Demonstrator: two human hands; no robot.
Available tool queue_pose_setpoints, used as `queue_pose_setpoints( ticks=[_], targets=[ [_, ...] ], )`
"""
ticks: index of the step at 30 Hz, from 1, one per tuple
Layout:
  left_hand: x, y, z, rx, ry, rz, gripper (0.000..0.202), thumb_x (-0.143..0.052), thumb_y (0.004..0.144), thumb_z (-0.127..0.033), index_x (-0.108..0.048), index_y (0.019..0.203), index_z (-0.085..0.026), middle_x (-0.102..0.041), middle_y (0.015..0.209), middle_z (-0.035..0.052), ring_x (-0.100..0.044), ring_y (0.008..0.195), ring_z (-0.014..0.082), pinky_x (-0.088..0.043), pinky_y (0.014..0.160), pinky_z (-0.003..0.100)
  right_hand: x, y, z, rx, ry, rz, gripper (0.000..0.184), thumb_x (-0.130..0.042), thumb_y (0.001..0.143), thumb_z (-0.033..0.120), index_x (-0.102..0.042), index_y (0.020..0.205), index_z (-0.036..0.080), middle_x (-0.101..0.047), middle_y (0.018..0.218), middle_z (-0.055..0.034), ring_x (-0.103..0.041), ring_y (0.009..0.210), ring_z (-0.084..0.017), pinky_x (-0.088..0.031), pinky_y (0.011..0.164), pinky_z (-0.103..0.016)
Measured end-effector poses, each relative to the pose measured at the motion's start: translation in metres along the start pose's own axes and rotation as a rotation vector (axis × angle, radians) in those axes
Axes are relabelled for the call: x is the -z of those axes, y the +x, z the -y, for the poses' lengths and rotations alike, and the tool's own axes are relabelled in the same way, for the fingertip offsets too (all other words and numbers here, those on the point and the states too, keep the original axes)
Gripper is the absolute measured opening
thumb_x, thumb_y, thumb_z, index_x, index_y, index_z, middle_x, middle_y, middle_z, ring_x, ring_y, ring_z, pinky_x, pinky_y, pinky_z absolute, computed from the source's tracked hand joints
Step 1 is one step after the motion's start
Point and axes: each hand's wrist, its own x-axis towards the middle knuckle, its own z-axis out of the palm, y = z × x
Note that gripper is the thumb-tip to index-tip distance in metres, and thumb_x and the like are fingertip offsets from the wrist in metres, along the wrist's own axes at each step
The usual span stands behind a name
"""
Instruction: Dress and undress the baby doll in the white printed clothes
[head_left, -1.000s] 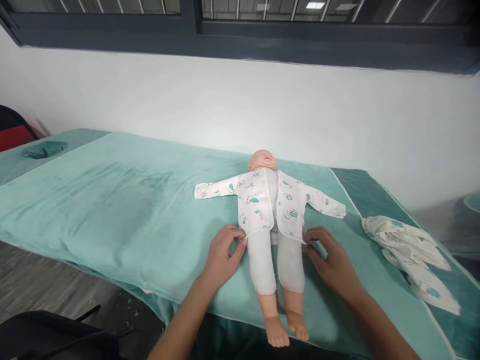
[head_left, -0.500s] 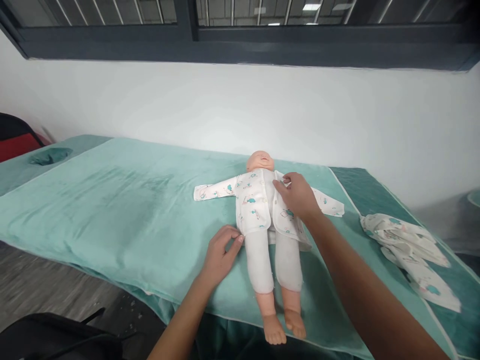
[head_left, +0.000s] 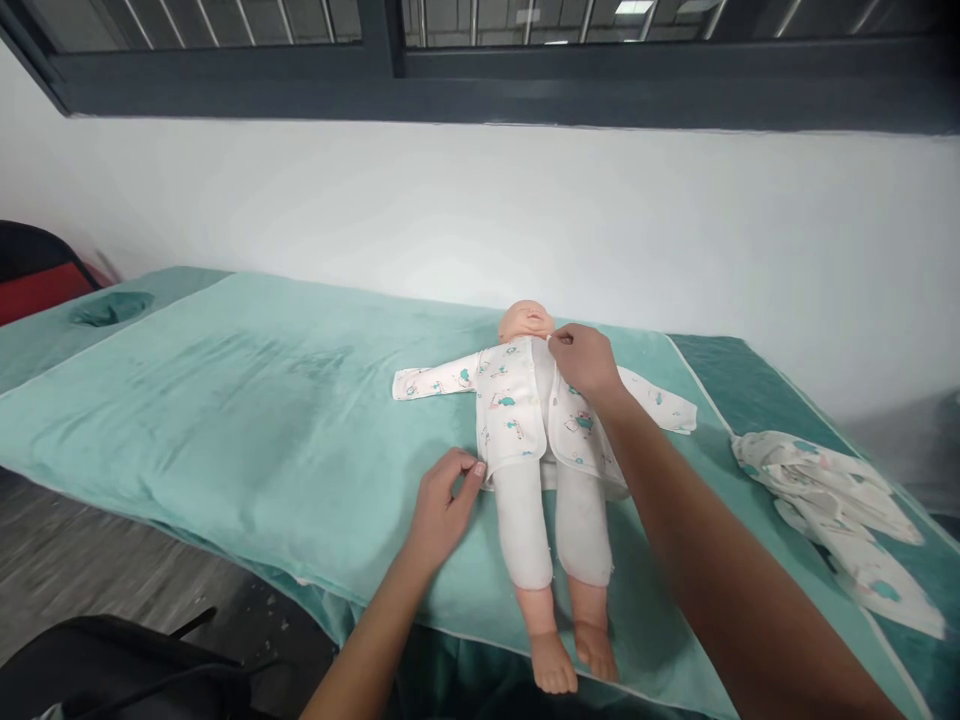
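Note:
A baby doll (head_left: 523, 530) lies on its back on a green-covered bed, its feet towards me. It wears an open-fronted white baby shirt (head_left: 510, 400) with a small teal and pink print; its sleeves stretch out to both sides. At the lower left side of the shirt, my left hand (head_left: 444, 505) has thumb and forefinger closed at the hem. My right hand (head_left: 585, 362) pinches the shirt's collar edge just below the doll's chin, covering part of the right shoulder. Between the two front panels the doll's pale chest shows.
The green bed cover (head_left: 285, 400) stretches left to a face hole (head_left: 112, 308). Crumpled printed baby clothing (head_left: 832, 510) lies at the right. A white wall (head_left: 375, 210) stands behind, below a dark window frame (head_left: 480, 95). A black bag-like object (head_left: 112, 670) is at lower left.
My right hand has moved up and slightly left, from the shirt's front edge at the chest to its collar by the chin. My left hand stays at the hem. The view has shifted slightly.

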Motion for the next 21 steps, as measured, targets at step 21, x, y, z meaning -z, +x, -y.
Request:
queue_pose_setpoints(
  ticks=[21],
  targets=[
    [-0.001,-0.001,0.001,-0.004,0.066,0.008,0.022,-0.047,0.096,-0.034,-0.059,0.084,-0.019,-0.06,0.081,0.0016,-0.057,0.077,0.0148,-0.045,0.073,0.028,-0.013,0.002,0.031,-0.045,-0.217,0.186,0.029,-0.054,0.085,0.049,-0.053,0.074,0.022,-0.06,0.071,-0.0056,-0.055,0.065,-0.021,-0.034,0.059,-0.032]
  ],
)
